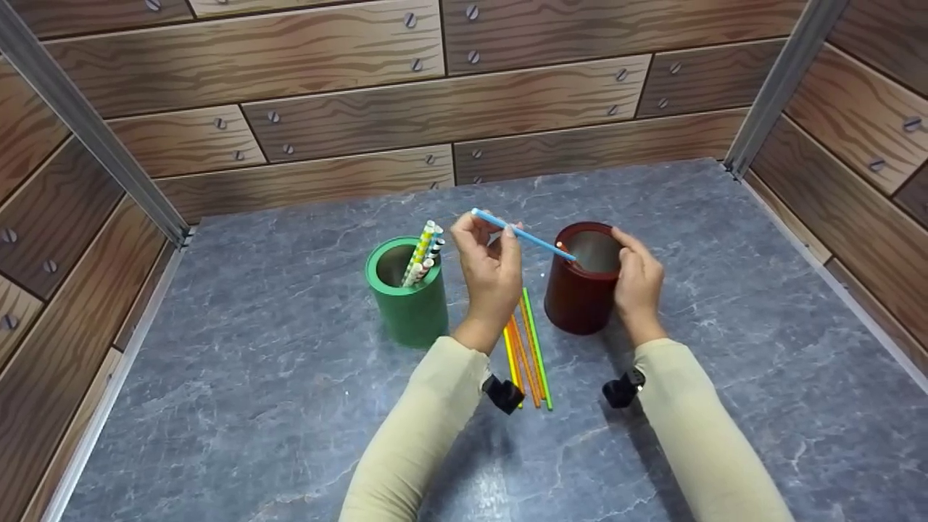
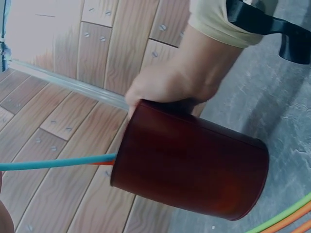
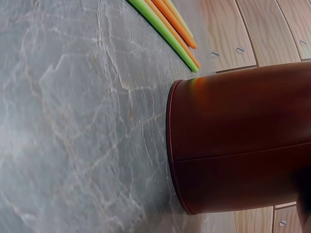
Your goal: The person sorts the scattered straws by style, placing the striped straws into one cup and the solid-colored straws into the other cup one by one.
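Observation:
Between thumb and fingers my left hand [image 1: 491,270] pinches a blue straw [image 1: 533,238], which slants down to the right with its lower end inside the mouth of a dark red cup [image 1: 580,301]. An orange straw tip [image 1: 560,246] pokes up at that cup's rim. On the cup's right side my right hand [image 1: 638,279] holds the rim and wall, thumb and fingers around the edge. In the left wrist view the blue straw [image 2: 58,164] enters the red cup [image 2: 189,160] beside an orange one. The right wrist view shows the cup's base [image 3: 180,145] on the tabletop.
A green cup [image 1: 412,312] with several patterned paper straws [image 1: 420,254] stands left of my left hand. Green, orange and yellow straws [image 1: 533,348] lie on the grey marbled table [image 1: 275,406] between the forearms. Wood-print walls [image 1: 348,94] enclose the back and sides.

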`<state>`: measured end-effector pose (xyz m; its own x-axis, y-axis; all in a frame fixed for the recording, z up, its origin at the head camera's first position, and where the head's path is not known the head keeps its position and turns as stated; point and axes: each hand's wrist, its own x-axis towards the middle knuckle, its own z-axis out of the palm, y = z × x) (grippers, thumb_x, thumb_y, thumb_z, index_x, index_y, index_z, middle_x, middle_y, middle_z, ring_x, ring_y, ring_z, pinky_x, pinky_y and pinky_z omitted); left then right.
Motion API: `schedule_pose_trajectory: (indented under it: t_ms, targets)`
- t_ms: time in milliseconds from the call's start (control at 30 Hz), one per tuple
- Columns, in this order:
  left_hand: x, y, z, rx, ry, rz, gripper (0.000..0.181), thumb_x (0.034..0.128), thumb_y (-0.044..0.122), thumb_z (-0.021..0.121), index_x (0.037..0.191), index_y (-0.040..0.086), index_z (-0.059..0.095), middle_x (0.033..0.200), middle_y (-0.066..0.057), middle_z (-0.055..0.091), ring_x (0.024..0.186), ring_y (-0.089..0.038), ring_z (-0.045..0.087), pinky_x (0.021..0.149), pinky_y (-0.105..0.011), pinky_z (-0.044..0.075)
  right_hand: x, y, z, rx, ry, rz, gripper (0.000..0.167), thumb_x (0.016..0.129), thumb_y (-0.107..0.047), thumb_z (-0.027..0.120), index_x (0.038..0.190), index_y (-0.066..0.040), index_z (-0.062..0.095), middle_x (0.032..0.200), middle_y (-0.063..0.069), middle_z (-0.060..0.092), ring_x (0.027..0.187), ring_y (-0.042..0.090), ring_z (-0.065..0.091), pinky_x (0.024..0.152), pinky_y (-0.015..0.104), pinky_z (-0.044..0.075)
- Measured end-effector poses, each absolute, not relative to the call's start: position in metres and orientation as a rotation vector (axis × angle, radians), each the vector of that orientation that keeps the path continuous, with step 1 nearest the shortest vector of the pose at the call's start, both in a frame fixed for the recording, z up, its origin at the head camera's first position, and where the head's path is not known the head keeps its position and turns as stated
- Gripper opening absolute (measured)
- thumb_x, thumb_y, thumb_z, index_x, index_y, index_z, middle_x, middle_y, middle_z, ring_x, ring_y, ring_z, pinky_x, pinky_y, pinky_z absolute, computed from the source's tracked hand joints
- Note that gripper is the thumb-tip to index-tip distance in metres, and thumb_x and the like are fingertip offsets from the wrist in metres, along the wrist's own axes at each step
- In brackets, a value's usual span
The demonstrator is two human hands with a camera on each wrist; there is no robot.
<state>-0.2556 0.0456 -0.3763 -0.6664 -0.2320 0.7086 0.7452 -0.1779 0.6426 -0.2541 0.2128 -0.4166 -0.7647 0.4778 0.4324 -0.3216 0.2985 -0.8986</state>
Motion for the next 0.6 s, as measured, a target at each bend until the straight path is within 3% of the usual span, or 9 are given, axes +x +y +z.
schedule_pose_trajectory:
  t_ms: [167, 400, 600]
  targets:
    - [-0.255, 0.051, -0.381, -0.611, -1.52, -1.82, 0.025, 0.0873, -0.011, 0.044, 0.106, -0.003, 0.03, 0.09, -0.02, 0.043, 0.084, -0.029, 0.057, 0.078, -0.035, 0.052, -0.254, 0.214, -0.416, -0.14, -1.919, 1.512, 0.037, 0.086, 0.005, 0.037, 0.112, 0.011, 0.062, 0.117, 0.023, 0.059, 0.115, 0.029, 0.052, 0.097, 0.027, 0.037]
    - [-0.26, 0.06, -0.39, -0.612, -1.581, -1.794, 0.026, 0.0869, -0.012, 0.044, 0.107, -0.002, 0.031, 0.09, -0.022, 0.045, 0.083, -0.035, 0.058, 0.077, -0.033, 0.052, -0.254, 0.213, -0.415, -0.143, -1.915, 1.52, 0.036, 0.086, 0.006, 0.038, 0.112, 0.011, 0.062, 0.118, 0.024, 0.059, 0.117, 0.03, 0.051, 0.101, 0.033, 0.036]
    - [-0.26, 0.068, -0.398, -0.626, -1.658, -1.748, 0.026, 0.0884, -0.009, 0.046, 0.108, 0.0, 0.03, 0.09, -0.02, 0.046, 0.081, -0.026, 0.056, 0.074, -0.029, 0.051, -0.254, 0.212, -0.416, -0.142, -1.902, 1.527, 0.036, 0.085, 0.006, 0.038, 0.111, 0.012, 0.062, 0.118, 0.025, 0.058, 0.117, 0.032, 0.051, 0.101, 0.035, 0.036]
